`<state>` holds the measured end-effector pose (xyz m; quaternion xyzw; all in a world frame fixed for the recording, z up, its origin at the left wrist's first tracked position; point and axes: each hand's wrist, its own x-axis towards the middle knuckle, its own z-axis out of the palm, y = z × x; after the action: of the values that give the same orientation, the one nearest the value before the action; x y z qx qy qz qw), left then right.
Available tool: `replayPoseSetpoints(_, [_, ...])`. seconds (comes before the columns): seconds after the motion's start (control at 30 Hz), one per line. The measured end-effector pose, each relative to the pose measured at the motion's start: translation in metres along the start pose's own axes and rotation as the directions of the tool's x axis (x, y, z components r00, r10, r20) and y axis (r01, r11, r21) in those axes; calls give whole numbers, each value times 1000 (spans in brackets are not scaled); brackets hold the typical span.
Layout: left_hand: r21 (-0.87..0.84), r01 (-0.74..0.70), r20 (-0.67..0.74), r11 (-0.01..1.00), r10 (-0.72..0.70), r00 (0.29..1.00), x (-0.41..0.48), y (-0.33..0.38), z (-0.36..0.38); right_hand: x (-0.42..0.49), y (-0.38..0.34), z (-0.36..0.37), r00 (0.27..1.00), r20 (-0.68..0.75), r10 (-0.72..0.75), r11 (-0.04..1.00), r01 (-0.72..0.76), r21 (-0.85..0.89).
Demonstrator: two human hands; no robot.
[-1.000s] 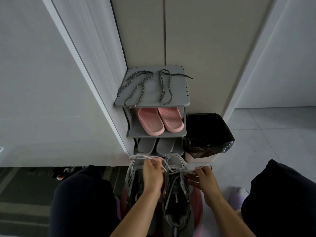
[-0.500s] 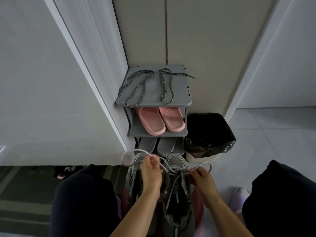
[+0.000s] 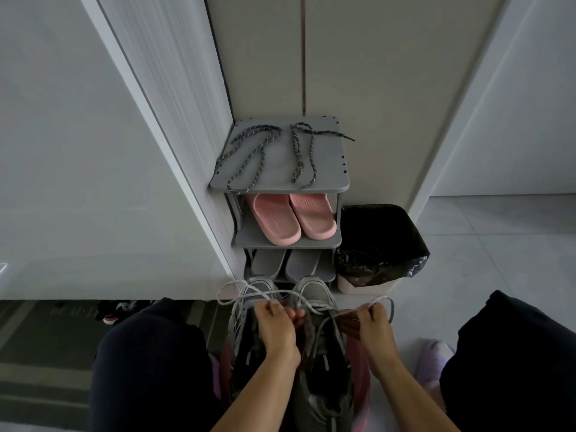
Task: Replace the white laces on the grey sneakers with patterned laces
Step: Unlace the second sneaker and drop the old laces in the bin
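Note:
Two grey sneakers stand side by side between my knees, the left sneaker [image 3: 249, 294] and the right sneaker [image 3: 314, 291], toes pointing at the shoe rack. A white lace [image 3: 299, 299] runs across the right sneaker's top. My left hand [image 3: 276, 325] pinches one strand of it over the sneakers, with a loop trailing left. My right hand [image 3: 369, 322] grips the other strand, whose loop sticks out to the right. Two patterned grey laces, the left one [image 3: 246, 154] and the right one [image 3: 304, 151], lie loose on the rack's top shelf [image 3: 327, 179].
Pink slippers [image 3: 290, 219] sit on the rack's middle shelf, grey slippers [image 3: 283, 263] below. A bin with a black bag [image 3: 380, 244] stands right of the rack. White cabinet panels rise on the left and behind. My dark-clad knees [image 3: 149, 369] flank the sneakers.
Both hands have drawn apart, pulling the white lace outward. The right hand moved right and the loops on each side have grown longer.

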<state>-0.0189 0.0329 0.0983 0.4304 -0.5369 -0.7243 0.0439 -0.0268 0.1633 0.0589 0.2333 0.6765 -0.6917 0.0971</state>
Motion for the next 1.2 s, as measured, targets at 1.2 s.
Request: replayPoseSetpoints(1.2, [745, -642, 659, -180, 49, 751, 31, 30, -7, 4, 2, -11, 939, 295, -176, 469, 343, -814])
